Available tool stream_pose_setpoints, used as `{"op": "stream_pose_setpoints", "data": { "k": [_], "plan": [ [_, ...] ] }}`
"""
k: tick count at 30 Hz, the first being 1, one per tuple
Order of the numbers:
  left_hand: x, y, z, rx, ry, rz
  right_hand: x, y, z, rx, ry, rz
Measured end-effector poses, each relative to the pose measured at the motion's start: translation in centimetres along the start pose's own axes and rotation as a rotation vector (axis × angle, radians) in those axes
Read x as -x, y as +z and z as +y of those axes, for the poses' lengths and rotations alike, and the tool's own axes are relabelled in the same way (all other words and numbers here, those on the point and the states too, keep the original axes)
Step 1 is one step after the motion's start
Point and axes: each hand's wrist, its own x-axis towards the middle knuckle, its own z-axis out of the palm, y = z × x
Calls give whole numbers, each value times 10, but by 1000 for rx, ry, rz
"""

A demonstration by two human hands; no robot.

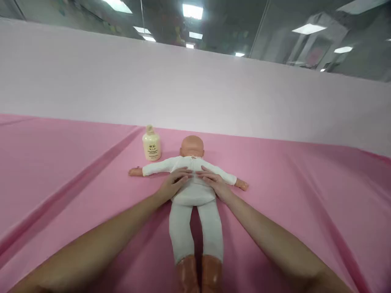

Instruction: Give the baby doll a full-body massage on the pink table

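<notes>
A baby doll [194, 196] in a white long-sleeved top and white trousers lies face down, its bald head toward the wall and its arms spread out. My left hand [177, 181] rests flat on the left side of its back, fingers stretched toward the middle. On the right side of the back lies my right hand [214, 181], its fingers also extended inward. The fingertips of both hands are close to the centre line of the back. Neither hand grips anything.
A cream bottle [152, 145] with dark print stands beyond the doll's left-side arm. Under everything is a creased pink sheet [91, 154]. Behind it rises a white wall [189, 89] with reflective glass panels [226, 24] above.
</notes>
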Motion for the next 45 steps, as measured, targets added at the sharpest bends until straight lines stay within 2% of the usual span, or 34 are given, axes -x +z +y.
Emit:
{"op": "stream_pose_setpoints", "data": {
  "k": [4,9,14,17,23,26,32,36,41,45],
  "plan": [
    [-1,-6,0,91,-48,13,-3,-3,2,-29,18,-2],
    [-1,-6,-2,-1,-7,-17,-2,-2,-3,117,-23,-46],
    [-2,-7,-7,93,-67,49,-2,-4,-1,-58,26,-6],
    [-4,-7,-13,111,-101,104,-6,-7,5,-82,67,38],
    [-3,-3,-16,-87,2,103,-7,-9,4,25,36,-40],
    [-1,-3,-13,-80,9,104,-5,-8,-1,7,16,-69],
    [-3,-1,-12,-54,-64,148,-6,-6,5,116,73,45],
    [-5,-3,-13,-69,-60,117,-7,-8,8,126,55,23],
    [-2,-10,-8,90,-109,50,-1,-9,-4,60,-21,-83],
    [0,-10,-6,54,-20,-52,2,-5,-9,190,-151,-153]
  ]
}}
